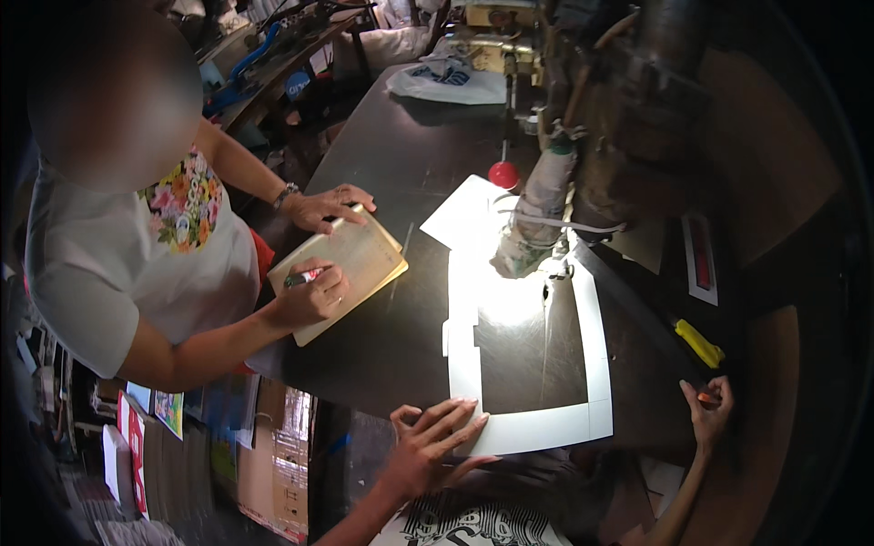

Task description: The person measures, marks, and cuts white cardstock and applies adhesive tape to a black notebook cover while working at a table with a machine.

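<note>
A white card frame (542,430) with a large rectangular opening lies on the dark table, lit brightly at its far end. My left hand (435,446) rests on its near left corner, fingers stretched out and the fingertips on the card. Off to the right, by the table's right side, my right hand (708,414) is closed round a small orange-tipped object (706,398); its kind cannot be made out. A yellow-handled tool (699,343) lies just beyond that hand.
A machine (537,205) with a red ball knob (503,175) stands over the card's far end. At left a person (137,246) writes with a marker (303,278) on a notebook (341,268). A white plastic bag (448,82) lies at the back; stacked papers (177,464) stand lower left.
</note>
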`<state>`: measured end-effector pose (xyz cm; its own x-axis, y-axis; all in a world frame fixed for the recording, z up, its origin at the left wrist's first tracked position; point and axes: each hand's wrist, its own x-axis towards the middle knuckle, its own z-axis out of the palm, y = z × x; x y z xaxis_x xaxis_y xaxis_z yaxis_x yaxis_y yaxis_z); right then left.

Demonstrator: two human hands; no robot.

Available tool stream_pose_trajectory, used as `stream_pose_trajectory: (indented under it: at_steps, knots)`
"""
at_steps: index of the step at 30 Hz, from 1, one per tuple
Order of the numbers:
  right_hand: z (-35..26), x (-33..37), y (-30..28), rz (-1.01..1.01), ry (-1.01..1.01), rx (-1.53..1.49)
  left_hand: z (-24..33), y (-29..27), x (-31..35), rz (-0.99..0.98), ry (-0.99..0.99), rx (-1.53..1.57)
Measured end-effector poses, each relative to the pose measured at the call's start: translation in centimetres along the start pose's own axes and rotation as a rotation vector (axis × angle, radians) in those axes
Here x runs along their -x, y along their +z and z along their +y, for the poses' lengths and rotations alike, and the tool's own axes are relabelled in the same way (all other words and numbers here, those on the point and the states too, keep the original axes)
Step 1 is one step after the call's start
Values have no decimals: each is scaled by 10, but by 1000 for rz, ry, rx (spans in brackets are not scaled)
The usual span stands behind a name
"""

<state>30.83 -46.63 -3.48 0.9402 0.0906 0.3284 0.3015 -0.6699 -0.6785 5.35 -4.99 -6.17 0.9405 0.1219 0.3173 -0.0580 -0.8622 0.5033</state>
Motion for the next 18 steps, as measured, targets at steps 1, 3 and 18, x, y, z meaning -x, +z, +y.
stream_pose_trajectory:
  at_steps: [1,3,18]
  knots:
    - [-1,-3,0,21,-2,-16,8,2,0,14,-29,15]
    - [-1,-8,-1,-52,66,4,21,10,3,74,-45,-9]
    - [-93,4,39,184,10,-552,73,45,-23,213,-151,-48]
